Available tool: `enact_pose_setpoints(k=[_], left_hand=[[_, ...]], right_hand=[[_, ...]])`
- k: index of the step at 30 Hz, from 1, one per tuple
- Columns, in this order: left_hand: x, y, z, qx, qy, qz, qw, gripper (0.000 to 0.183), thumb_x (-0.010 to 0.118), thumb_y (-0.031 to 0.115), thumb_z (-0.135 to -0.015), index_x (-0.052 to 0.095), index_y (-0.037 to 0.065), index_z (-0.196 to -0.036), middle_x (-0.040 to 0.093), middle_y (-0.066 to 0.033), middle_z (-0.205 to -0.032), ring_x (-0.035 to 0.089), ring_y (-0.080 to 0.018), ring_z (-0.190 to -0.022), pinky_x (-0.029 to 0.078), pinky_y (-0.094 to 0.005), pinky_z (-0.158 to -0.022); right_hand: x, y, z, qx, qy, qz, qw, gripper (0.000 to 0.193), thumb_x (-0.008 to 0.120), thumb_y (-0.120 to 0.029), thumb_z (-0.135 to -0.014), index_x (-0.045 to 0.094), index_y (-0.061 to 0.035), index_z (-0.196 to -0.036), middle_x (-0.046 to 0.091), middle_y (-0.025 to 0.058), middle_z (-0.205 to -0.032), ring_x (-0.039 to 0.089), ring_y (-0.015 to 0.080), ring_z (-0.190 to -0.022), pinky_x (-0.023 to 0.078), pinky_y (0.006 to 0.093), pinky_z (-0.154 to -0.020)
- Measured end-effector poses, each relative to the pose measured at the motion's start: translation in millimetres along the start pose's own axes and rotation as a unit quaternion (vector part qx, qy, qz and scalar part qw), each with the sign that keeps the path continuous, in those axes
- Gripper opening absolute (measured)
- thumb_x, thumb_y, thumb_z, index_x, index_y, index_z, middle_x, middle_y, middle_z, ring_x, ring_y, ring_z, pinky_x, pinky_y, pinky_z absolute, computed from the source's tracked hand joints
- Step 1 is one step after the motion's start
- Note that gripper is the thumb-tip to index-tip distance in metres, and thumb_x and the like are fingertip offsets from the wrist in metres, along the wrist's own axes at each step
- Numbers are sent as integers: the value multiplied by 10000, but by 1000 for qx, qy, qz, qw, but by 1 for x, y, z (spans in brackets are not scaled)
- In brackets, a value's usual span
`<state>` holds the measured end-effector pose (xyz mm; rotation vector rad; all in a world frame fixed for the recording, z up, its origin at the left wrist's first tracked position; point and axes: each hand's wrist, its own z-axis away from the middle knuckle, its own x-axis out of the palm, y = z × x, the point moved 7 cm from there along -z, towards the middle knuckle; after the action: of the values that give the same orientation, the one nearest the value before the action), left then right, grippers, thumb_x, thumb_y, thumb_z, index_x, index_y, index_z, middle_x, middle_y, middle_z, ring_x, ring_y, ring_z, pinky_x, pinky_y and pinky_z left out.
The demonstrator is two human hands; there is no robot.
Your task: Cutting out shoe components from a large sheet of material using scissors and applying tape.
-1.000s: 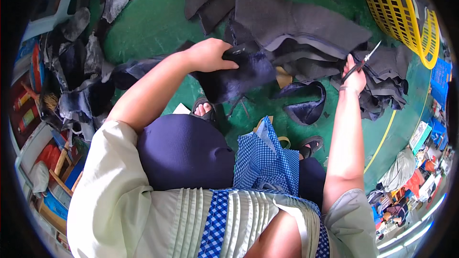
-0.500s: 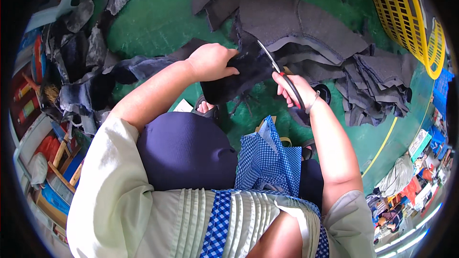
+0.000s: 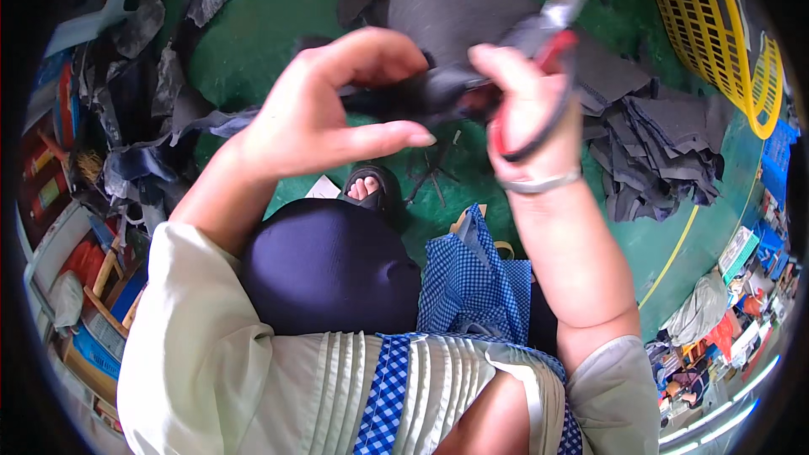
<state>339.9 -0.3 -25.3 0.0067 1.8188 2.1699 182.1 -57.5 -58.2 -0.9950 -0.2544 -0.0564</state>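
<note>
Gripping red-and-black-handled steel scissors (image 3: 563,12) in the right hand (image 3: 533,114); left hand (image 3: 308,114) spread, no sure hold visible.
Dark plush fabric (image 3: 442,93) shows blurred between them above the green floor (image 3: 278,21); I judge it's being adjusted for the scissors, calling next for a firm left-hand pinch.

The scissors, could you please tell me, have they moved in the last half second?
Yes: the scissors have moved up and rightward in the picture, closer to the yellow basket, which has stayed in place.
</note>
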Motion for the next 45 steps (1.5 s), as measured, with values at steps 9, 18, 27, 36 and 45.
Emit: enact_pose_setpoints(k=[9, 18, 27, 36, 45], left_hand=[[19, -97, -18, -89, -78, -407, 906, 244, 643, 257, -767, 610, 54, -897, 629, -158, -715, 618, -364, -715, 498, -460, -650], [41, -102, -25, -62, -145, -394, 905, 370, 655, 258, -758, 592, 70, -1070, 620, -185, -729, 610, -362, -720, 487, -444, -662], [51, -89, -14, -89, -179, -415, 888, 313, 645, 227, -739, 602, 63, -1001, 626, -154, -698, 633, -333, -708, 510, -434, -657], [18, -34, 5, -49, -32, -349, 935, 224, 648, 165, -715, 513, 7, -799, 597, -166, -728, 607, -363, -706, 485, -430, -631], [-49, 3, -5, 145, 121, -284, 940, 862, 864, 303, -514, 478, 24, -1232, 545, -137, -1179, 523, -296, -1098, 395, -372, -958]], right_hand=[[-224, -4, -91, -95, 289, -110, 946, 204, 741, -158, -755, 595, -47, -844, 633, 100, -830, 619, 244, -790, 513, 344, -731], [-132, 107, 52, 274, -225, 188, 916, 570, 400, -593, -909, 541, -49, -812, 540, 30, -669, 510, 93, -556, 422, 209, -519], [-94, 141, 37, 360, -183, 258, 878, 557, 511, -593, -860, 528, -55, -715, 509, 4, -594, 492, 87, -496, 416, 208, -477], [-1, 99, 43, 307, -144, 69, 938, 535, 590, -571, -817, 611, -36, -817, 595, 57, -705, 586, 134, -588, 465, 249, -524], [21, -42, -3, -76, 7, -49, 996, 164, 708, -42, -696, 546, -41, -674, 506, -2, -615, 501, 123, -544, 408, 297, -523]])
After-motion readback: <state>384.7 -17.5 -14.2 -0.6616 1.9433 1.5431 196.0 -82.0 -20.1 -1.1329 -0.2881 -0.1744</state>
